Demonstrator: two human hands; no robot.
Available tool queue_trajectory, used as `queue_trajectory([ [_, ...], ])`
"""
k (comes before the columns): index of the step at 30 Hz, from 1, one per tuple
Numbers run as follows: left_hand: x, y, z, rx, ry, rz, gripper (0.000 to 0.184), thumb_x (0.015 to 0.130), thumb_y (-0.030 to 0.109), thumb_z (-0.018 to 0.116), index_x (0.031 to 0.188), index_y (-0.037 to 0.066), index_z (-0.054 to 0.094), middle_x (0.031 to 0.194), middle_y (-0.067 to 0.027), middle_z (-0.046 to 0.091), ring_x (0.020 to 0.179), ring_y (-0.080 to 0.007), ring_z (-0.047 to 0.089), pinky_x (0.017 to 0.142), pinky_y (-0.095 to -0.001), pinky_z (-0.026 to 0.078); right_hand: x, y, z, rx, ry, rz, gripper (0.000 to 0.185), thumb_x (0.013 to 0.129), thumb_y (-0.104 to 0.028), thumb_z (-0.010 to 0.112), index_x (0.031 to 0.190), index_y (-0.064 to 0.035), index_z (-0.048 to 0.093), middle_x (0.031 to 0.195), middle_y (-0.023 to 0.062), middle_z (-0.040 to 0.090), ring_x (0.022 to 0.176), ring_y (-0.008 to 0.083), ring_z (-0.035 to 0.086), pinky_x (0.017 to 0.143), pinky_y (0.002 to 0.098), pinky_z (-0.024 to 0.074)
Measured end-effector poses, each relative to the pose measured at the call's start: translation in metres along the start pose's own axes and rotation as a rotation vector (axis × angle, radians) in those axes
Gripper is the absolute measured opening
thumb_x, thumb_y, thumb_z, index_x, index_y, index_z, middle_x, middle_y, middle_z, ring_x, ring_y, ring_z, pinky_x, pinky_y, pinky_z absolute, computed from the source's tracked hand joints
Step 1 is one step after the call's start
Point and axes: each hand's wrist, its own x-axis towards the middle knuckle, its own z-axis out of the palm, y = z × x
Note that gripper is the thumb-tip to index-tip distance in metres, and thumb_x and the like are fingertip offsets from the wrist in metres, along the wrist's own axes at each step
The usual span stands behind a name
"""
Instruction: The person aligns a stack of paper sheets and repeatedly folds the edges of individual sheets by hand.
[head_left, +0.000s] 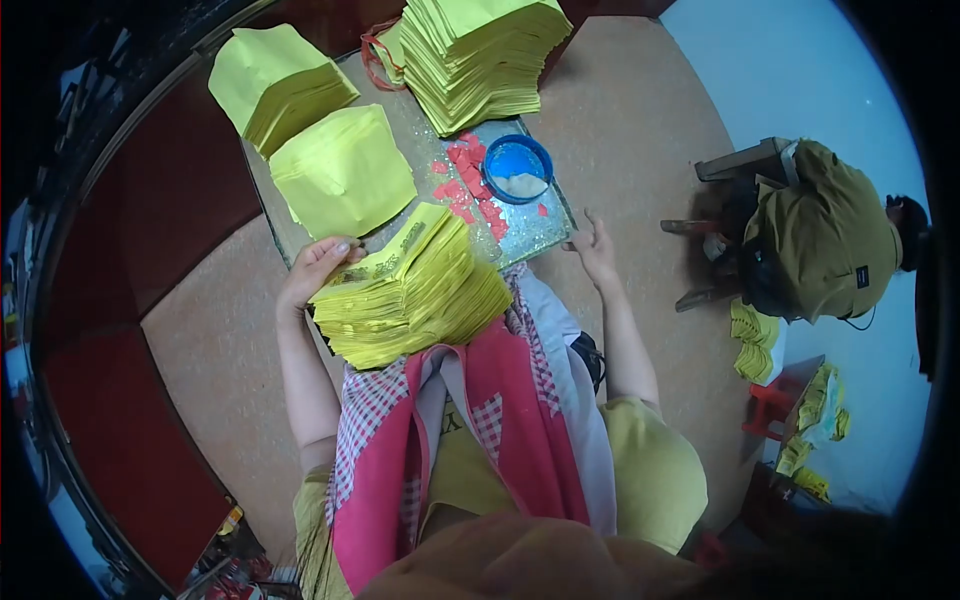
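My left hand rests at the upper left corner of a thick stack of folded yellow paper, its fingers bent over the edge of the top sheets. Off the right edge of the small table, my right hand is raised with its fingers apart and nothing in them. Between the hands and farther up lie red paper pieces, loosely scattered. Beside them stands a blue round bowl with a whitish substance in it.
More yellow paper stacks stand on the table: a squarish one, one behind it and a tall one. A red string lies between. At right, another person sits near a red stool.
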Motion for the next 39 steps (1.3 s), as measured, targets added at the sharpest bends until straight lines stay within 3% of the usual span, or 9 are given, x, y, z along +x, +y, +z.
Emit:
queue_trajectory([
  [2,-0.003,-0.002,0.006,0.005,0.061,0.027,0.032,0.099,0.026,0.061,0.114,-0.002,0.065,0.102,-0.0077,0.072,0.092,-0.0125,0.065,0.085,-0.0283,0.053,-0.001,-0.005,-0.005,-0.052,-0.028,-0.06,0.069,0.086,-0.008,0.065,0.148,-0.0009,0.035,0.102,0.0182,0.069,0.101,0.0281,0.068,0.092,0.0343,0.0496],
  [4,0.001,-0.005,0.005,-0.018,0.052,0.023,0.03,0.099,0.024,0.061,0.114,-0.002,0.065,0.102,-0.0075,0.072,0.092,-0.012,0.065,0.085,-0.0279,0.052,-0.009,-0.026,-0.009,-0.718,0.185,-0.462,0.057,0.086,-0.008,0.064,0.141,-0.0067,0.049,0.131,0.0181,0.059,0.121,0.034,0.058,0.102,0.0422,0.0446],
  [13,0.007,-0.01,0.009,0.076,0.09,0.023,0.026,0.098,0.017,0.061,0.116,-0.001,0.065,0.103,-0.0069,0.072,0.092,-0.0104,0.064,0.087,-0.0251,0.05,0.026,-0.115,0.081,-1.146,-0.037,-0.916,0.03,0.079,-0.019,0.072,0.107,-0.0085,0.069,0.135,0.0147,0.057,0.136,0.0345,0.043,0.113,0.0605,0.0251],
  [23,0.011,-0.019,0.02,0.036,0.119,0.035,0.027,0.098,0.016,0.06,0.118,-0.002,0.064,0.104,-0.0081,0.072,0.095,-0.0119,0.065,0.085,-0.026,0.052,0.031,-0.106,0.099,-1.066,0.003,-0.896,0.021,0.079,-0.015,0.07,0.097,-0.0056,0.064,0.122,0.0132,0.061,0.128,0.0324,0.05,0.112,0.0544,0.03],
  [25,0.011,-0.016,0.026,0.052,0.144,0.043,0.027,0.098,0.016,0.059,0.117,-0.002,0.064,0.104,-0.0081,0.071,0.095,-0.0121,0.065,0.084,-0.026,0.052,0.023,-0.126,0.118,-0.587,-0.071,-0.787,0.021,0.079,-0.012,0.069,0.097,-0.0038,0.062,0.122,0.0153,0.061,0.124,0.0345,0.052,0.108,0.0469,0.037],
  [29,0.016,-0.022,0.025,0.049,0.157,0.094,0.026,0.097,0.015,0.06,0.115,-0.002,0.064,0.102,-0.0076,0.071,0.092,-0.0118,0.066,0.083,-0.025,0.053,-0.016,-0.202,0.15,-0.344,-0.389,-0.821,0.023,0.078,-0.007,0.069,0.099,-0.0049,0.061,0.127,0.0154,0.06,0.124,0.0368,0.053,0.104,0.0401,0.0428],
  [34,0.02,-0.029,0.022,-0.095,0.136,0.127,0.022,0.096,0.014,0.062,0.111,-0.002,0.065,0.099,-0.0065,0.071,0.089,-0.011,0.066,0.082,-0.0239,0.053,-0.035,-0.226,0.186,-0.844,-0.828,-1.146,0.023,0.076,-0.014,0.067,0.097,-0.0035,0.064,0.124,0.0158,0.062,0.119,0.0338,0.056,0.112,0.051,0.0321],
  [36,0.018,-0.027,0.022,-0.085,0.108,0.12,0.025,0.097,0.018,0.062,0.112,-0.001,0.065,0.099,-0.0058,0.071,0.09,-0.0103,0.065,0.082,-0.0244,0.053,-0.032,-0.223,0.193,-0.974,-0.893,-1.13,0.024,0.076,-0.017,0.067,0.097,-0.0039,0.066,0.119,0.0148,0.064,0.115,0.0308,0.059,0.115,0.0559,0.0253],
  [39,0.006,-0.002,0.009,-0.084,-0.008,0.109,0.032,0.097,0.021,0.063,0.12,-0.002,0.062,0.108,-0.0093,0.07,0.102,-0.0143,0.065,0.092,-0.0281,0.052,-0.028,-0.236,0.195,-1.165,-1.028,-0.845,0.024,0.077,-0.017,0.066,0.098,-0.0028,0.065,0.111,0.016,0.065,0.109,0.0323,0.061,0.108,0.0513,0.0362],
])
